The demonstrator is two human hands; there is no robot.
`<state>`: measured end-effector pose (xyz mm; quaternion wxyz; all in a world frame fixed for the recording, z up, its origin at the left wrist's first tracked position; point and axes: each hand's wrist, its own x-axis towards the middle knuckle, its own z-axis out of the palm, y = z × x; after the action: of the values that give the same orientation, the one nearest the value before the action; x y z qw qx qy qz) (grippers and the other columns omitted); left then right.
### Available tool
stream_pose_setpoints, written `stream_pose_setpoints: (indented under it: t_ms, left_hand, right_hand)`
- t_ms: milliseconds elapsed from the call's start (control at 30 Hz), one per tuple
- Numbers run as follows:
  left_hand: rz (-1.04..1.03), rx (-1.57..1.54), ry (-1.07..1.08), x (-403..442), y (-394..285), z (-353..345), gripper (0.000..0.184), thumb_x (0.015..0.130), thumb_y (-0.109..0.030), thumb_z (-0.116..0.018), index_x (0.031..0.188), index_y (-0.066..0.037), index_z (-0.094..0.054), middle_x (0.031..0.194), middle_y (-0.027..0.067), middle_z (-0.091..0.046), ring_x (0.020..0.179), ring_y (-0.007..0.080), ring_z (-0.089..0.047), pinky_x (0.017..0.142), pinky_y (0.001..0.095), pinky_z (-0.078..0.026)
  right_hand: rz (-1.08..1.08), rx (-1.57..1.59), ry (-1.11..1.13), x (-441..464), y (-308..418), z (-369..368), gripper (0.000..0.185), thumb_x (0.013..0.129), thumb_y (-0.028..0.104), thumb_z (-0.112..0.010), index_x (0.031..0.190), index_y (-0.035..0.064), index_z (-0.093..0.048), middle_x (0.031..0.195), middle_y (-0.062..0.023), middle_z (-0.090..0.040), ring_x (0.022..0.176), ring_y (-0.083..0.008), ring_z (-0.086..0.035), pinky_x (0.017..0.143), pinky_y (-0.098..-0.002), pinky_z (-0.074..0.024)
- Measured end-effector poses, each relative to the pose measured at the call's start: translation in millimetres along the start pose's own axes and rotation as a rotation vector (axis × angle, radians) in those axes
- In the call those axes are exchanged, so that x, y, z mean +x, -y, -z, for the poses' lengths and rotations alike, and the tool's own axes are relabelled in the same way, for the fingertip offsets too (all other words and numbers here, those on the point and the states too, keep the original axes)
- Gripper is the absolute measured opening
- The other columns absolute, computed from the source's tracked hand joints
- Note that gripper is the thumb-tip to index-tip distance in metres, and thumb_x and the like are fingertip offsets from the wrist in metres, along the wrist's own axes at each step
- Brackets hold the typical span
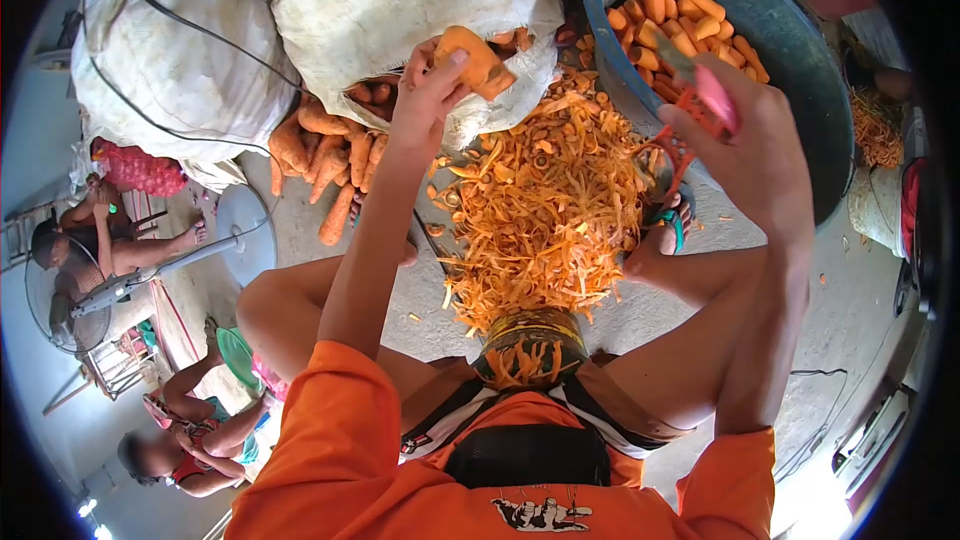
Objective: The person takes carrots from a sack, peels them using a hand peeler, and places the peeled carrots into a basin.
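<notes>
My left hand (430, 90) grips a thick peeled carrot (474, 62) with a dark patch near its lower end, in front of the white sack. On the right, my right hand (745, 140) is closed around a knife with a pink handle (715, 100); its blade points up and left over the blue tub (820, 130). Peeled carrots (690, 25) lie in the tub. A large heap of carrot peelings (540, 210) spreads on the floor between my legs. Unpeeled carrots (325, 150) spill from the sacks at the left.
Two white sacks (400, 0) stand at the top left. A standing fan (75, 290) is at the far left, near two seated people. A yellow container (535, 330) with peelings on it is between my thighs. A pale bucket (878, 205) stands at the right.
</notes>
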<state>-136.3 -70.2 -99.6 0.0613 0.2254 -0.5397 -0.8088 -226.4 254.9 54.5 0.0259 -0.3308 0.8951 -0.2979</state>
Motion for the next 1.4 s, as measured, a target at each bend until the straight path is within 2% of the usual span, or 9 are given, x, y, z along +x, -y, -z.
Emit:
stream_pose_setpoints:
  t_ms: [267,367,500,1033,1133,1200,1300,1333,1400]
  left_hand:
    - [0.178,-0.242,0.261,-87,-64,-33,0.048,0.093,-0.012,-0.076,0.134,-0.01,-0.05,0.136,0.0071,-0.06,0.126,0.0215,-0.063,0.11,0.0341,-0.052]
    - [0.142,-0.218,0.226,-118,-59,-37,0.042,0.093,-0.009,-0.076,0.128,-0.009,-0.052,0.132,0.0074,-0.062,0.124,0.0216,-0.065,0.104,0.0328,-0.056]
    - [-0.025,-0.152,0.14,-142,-40,-46,0.041,0.091,-0.006,-0.078,0.123,-0.008,-0.054,0.122,0.0076,-0.067,0.115,0.0182,-0.067,0.097,0.0335,-0.057]
    - [-0.475,0.217,0.135,-155,-37,-33,0.043,0.081,0.007,-0.082,0.115,-0.005,-0.059,0.113,0.0073,-0.07,0.102,0.0127,-0.069,0.088,0.0281,-0.059]
    - [-0.401,0.226,0.168,-154,-40,-21,0.048,0.075,-0.001,-0.089,0.112,-0.005,-0.059,0.11,0.0073,-0.07,0.103,0.0136,-0.069,0.089,0.0292,-0.058]
    - [-0.406,0.134,0.476,-154,-35,-14,0.055,0.072,-0.016,-0.094,0.113,-0.007,-0.059,0.111,0.0059,-0.07,0.101,0.0132,-0.069,0.09,0.0299,-0.055]
    - [-0.282,-0.096,0.43,-167,-29,-29,0.061,0.07,-0.031,-0.095,0.114,-0.008,-0.06,0.112,0.0045,-0.07,0.099,0.0128,-0.068,0.092,0.0297,-0.052]
    - [-0.336,-0.005,0.451,-155,-28,-22,0.078,0.081,-0.046,-0.086,0.139,-0.005,-0.053,0.131,0.0122,-0.065,0.113,0.0245,-0.069,0.094,0.0393,-0.059]
    - [-0.26,-0.114,0.35,-157,-35,-23,0.059,0.088,-0.035,-0.079,0.134,-0.005,-0.056,0.125,0.0097,-0.067,0.111,0.0215,-0.069,0.094,0.0359,-0.056]
  right_hand:
    - [0.126,0.07,0.163,-25,27,-30,0.037,0.088,0.032,-0.075,0.114,0.0065,-0.069,0.096,-0.0184,-0.071,0.094,-0.0403,-0.064,0.085,-0.049,-0.0503]
    - [0.255,0.173,0.158,-33,37,-58,0.031,0.089,0.026,-0.077,0.103,0.0014,-0.064,0.08,-0.0199,-0.063,0.072,-0.0367,-0.061,0.069,-0.044,-0.0485]
    - [0.225,0.237,0.246,-40,57,-70,0.039,0.089,0.034,-0.073,0.109,0.0007,-0.068,0.093,-0.0239,-0.069,0.091,-0.0435,-0.065,0.082,-0.0499,-0.0507]
    - [0.292,0.199,0.056,-51,58,-101,0.022,0.09,0.017,-0.064,0.101,-0.0021,-0.071,0.086,-0.0252,-0.07,0.085,-0.0467,-0.067,0.079,-0.0547,-0.0526]
    - [0.196,0.258,0.118,-42,45,-117,0.035,0.096,0.028,-0.064,0.096,-0.0068,-0.066,0.086,-0.0262,-0.068,0.083,-0.0485,-0.064,0.076,-0.0544,-0.049]
    - [0.047,0.138,0.19,-23,3,-135,0.034,0.096,0.029,-0.065,0.094,-0.0053,-0.068,0.084,-0.0254,-0.069,0.082,-0.0462,-0.067,0.075,-0.053,-0.051]
    - [-0.178,0.005,0.3,-13,-35,-122,0.038,0.097,0.033,-0.066,0.092,-0.0039,-0.069,0.082,-0.0243,-0.07,0.08,-0.043,-0.069,0.074,-0.0505,-0.0529]
    - [-0.214,-0.034,0.347,-6,-32,-110,0.041,0.098,0.037,-0.067,0.093,-0.004,-0.068,0.081,-0.0239,-0.07,0.079,-0.0422,-0.069,0.072,-0.0493,-0.0528]
    - [-0.127,-0.006,0.251,-14,-15,-97,0.039,0.097,0.036,-0.067,0.095,-0.0032,-0.068,0.08,-0.0234,-0.069,0.077,-0.042,-0.069,0.072,-0.0483,-0.0527]
